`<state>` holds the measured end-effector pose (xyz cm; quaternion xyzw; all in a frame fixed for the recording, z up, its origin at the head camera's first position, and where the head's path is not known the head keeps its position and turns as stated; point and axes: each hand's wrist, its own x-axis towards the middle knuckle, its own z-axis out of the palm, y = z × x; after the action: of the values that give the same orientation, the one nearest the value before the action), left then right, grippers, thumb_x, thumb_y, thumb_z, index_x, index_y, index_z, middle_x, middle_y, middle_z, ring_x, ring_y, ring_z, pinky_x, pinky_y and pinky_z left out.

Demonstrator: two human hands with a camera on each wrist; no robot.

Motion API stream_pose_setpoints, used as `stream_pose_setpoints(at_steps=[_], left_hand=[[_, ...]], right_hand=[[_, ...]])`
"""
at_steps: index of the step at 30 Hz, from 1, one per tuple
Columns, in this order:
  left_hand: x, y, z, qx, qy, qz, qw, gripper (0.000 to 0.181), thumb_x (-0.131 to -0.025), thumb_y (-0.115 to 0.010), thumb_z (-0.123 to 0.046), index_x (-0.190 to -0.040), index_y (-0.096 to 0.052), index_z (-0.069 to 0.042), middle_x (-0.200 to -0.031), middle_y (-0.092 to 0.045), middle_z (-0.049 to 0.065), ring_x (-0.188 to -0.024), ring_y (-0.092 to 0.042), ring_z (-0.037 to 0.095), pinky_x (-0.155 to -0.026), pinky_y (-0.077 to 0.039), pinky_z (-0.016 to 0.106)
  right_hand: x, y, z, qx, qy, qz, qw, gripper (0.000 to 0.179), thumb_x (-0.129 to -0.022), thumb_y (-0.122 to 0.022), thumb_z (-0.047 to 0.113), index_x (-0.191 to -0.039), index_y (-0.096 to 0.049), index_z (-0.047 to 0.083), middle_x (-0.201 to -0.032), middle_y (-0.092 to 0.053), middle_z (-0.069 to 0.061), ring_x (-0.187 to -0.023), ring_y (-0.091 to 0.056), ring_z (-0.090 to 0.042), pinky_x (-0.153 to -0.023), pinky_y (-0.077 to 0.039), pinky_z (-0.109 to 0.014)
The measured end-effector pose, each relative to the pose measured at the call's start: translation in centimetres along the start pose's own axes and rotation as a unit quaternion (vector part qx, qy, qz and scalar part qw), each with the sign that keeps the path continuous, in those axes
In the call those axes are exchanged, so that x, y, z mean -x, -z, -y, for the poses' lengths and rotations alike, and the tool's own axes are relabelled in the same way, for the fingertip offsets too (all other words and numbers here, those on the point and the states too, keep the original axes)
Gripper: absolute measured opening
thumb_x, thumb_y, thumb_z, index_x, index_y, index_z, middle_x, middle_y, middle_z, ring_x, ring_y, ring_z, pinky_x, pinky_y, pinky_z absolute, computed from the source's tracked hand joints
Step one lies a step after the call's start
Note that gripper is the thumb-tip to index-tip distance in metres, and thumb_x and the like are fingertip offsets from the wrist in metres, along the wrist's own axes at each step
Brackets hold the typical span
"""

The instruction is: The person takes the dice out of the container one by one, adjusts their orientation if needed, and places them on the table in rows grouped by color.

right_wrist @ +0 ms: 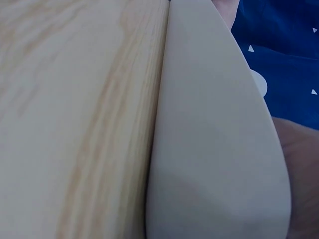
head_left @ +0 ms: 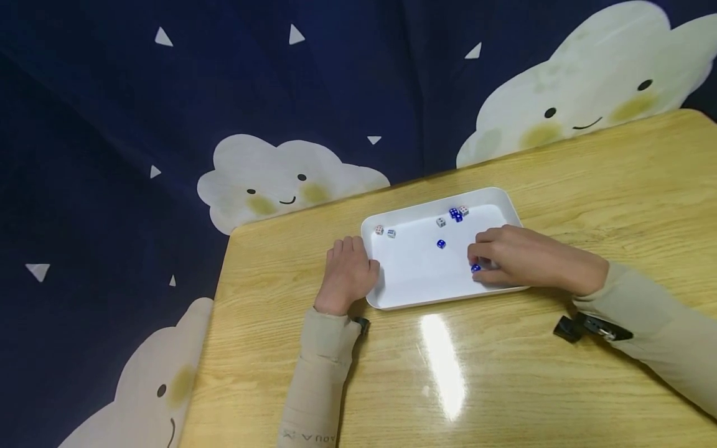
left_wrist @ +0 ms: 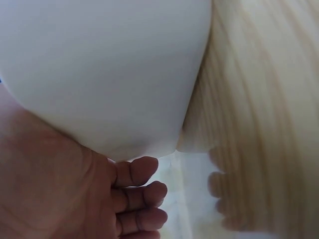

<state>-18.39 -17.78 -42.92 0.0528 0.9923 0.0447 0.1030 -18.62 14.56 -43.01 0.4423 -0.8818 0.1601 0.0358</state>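
Observation:
A shallow white tray (head_left: pixel 414 286) lies on the wooden table. My left hand (head_left: pixel 348 274) holds its left end, with the thumb over the rim and the fingers outside; the left wrist view shows these fingers (left_wrist: pixel 144 194) beside the tray's wall (left_wrist: pixel 109 74). Over the tray's right part, my right hand (head_left: pixel 518 256) pinches a blue die (head_left: pixel 475 268) between thumb and fingers, low over the tray floor. Another blue die (head_left: pixel 441 244) lies alone near the middle. In the right wrist view, the tray's wall (right_wrist: pixel 219 129) hides most of the right hand (right_wrist: pixel 301 174).
Along the tray's far side, two blue dice (head_left: pixel 454 213) sit against a red-dotted white die (head_left: pixel 463 211), with a dark-dotted white die (head_left: pixel 440 222) beside them. Two more white dice (head_left: pixel 391 234) lie at the far left corner. A dark blue cloud-print curtain (head_left: pixel 336 81) hangs behind the table (head_left: pixel 269 348).

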Motion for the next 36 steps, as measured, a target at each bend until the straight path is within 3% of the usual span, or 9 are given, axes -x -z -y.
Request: stream_pose_setpoints(at_steps=[14,21,36], left_hand=[[0.2,0.2,-0.1,0.005,-0.009,-0.006,0.9999,0.033,-0.1,-0.04,-0.026,-0.117,-0.048,0.001,-0.112,-0.05,0.015,-0.103,-0.039,0.032,-0.096,-0.036,0.042],[0.2,0.2,0.0,0.006,-0.004,-0.002,1.0,0.034,-0.101,-0.039,-0.026,-0.119,-0.048,0.001,-0.112,-0.049,0.015,-0.103,-0.039,0.031,-0.096,-0.035,0.042],[0.3,0.1,-0.1,0.01,-0.004,-0.006,0.9999,0.032,-0.1,-0.041,-0.026,-0.117,-0.048,0.001,-0.11,-0.048,0.014,-0.102,-0.039,0.031,-0.095,-0.035,0.042]], right_hand=[[0.2,0.6,-0.3,0.011,0.021,-0.048,0.9986,0.017,-0.081,-0.085,0.025,-0.089,-0.07,0.023,-0.078,-0.055,0.014,-0.073,-0.048,0.0,-0.067,-0.048,-0.027],[0.2,1.0,-0.4,0.014,0.017,-0.046,0.9987,0.016,-0.082,-0.084,0.026,-0.091,-0.071,0.025,-0.08,-0.058,0.015,-0.075,-0.05,-0.001,-0.067,-0.05,-0.028],[0.4,2.3,-0.5,0.012,0.026,-0.081,0.9963,0.017,-0.08,-0.084,0.021,-0.092,-0.073,0.02,-0.083,-0.067,0.008,-0.076,-0.059,-0.004,-0.068,-0.054,-0.028]])
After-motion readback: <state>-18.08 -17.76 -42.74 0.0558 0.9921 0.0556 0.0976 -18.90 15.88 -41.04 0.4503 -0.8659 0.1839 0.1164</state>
